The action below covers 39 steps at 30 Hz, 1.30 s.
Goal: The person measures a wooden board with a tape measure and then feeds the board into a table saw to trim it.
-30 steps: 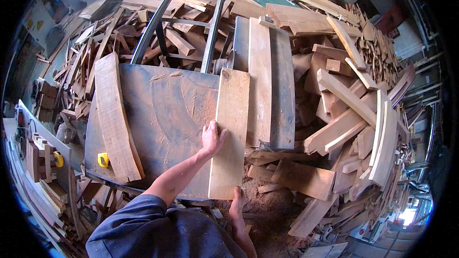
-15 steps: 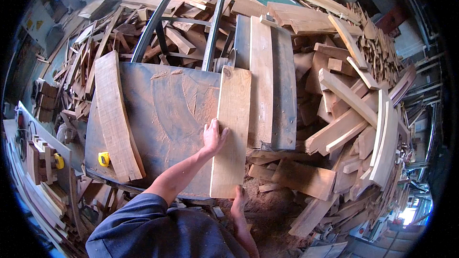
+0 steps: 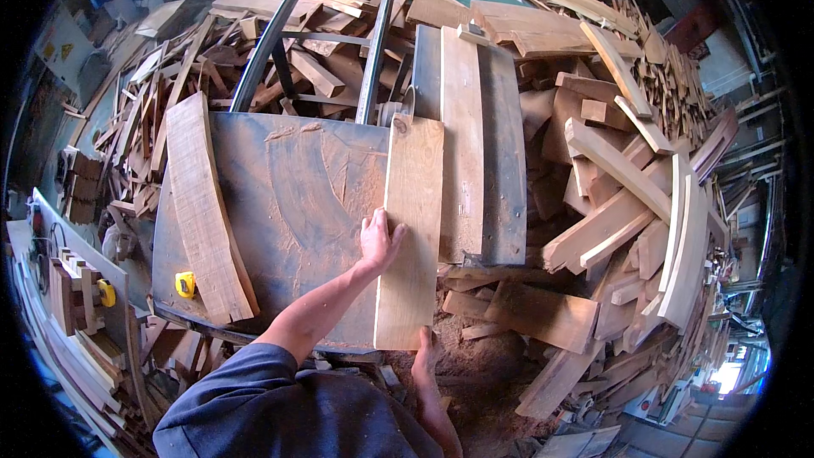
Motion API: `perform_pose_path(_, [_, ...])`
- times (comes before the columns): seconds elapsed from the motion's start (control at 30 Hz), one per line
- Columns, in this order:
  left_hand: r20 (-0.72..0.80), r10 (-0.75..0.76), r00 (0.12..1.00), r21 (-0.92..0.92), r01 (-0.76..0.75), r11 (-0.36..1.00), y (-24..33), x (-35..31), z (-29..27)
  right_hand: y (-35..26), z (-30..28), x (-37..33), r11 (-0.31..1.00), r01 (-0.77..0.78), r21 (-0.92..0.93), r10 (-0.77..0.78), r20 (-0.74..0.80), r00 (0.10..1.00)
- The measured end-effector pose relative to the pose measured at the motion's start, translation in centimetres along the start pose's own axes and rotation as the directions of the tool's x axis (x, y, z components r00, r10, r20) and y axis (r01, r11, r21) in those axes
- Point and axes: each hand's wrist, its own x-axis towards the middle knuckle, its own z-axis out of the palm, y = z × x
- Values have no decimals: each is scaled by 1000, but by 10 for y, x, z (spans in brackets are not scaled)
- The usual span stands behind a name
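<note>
A pale wooden board (image 3: pixel 413 203) lies lengthwise along the right side of a dusty metal saw table (image 3: pixel 246 170). My left hand (image 3: pixel 381 240) presses on its left edge about midway, with the fingers bent against it. Its near end is held by my right hand (image 3: pixel 426 353), thumb on top; the other fingers are hidden underneath. Just beyond the board's far end a round metal blade (image 3: pixel 409 100) shows in part. Alongside on the right, a long wooden strip (image 3: pixel 462 144) rests on a metal plate (image 3: pixel 504 161), with a narrow gap from the board.
A curved, rough-sawn plank (image 3: pixel 203 212) lies on the table's left side, with a yellow tape measure (image 3: pixel 185 284) beside it. Two metal rails (image 3: pixel 377 55) reach away from the far edge over heaped offcuts. More scrap wood (image 3: pixel 623 178) is piled on the right, and sawdust (image 3: pixel 479 365) below.
</note>
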Motion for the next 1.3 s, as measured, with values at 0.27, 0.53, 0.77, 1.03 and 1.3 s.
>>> perform_pose_path(0.27, [4,-1,1000,-13,1,1000,5,5,3,27,-8,20,997,45,68,-44,-13,999])
perform_pose_path(0.53, [-21,25,999,-24,-25,999,3,14,4,-9,3,9,996,-8,85,6,31,1000])
perform_pose_path(0.77, [-28,55,998,-16,-55,998,0,22,5,-26,13,7,998,-31,57,30,19,999])
perform_pose_path(1.03, [-8,54,999,-38,-54,998,3,31,4,-34,19,13,994,-38,99,36,24,999])
perform_pose_path(1.3, [16,15,1000,-24,-15,1000,8,40,2,-32,23,20,997,-48,68,49,-14,999])
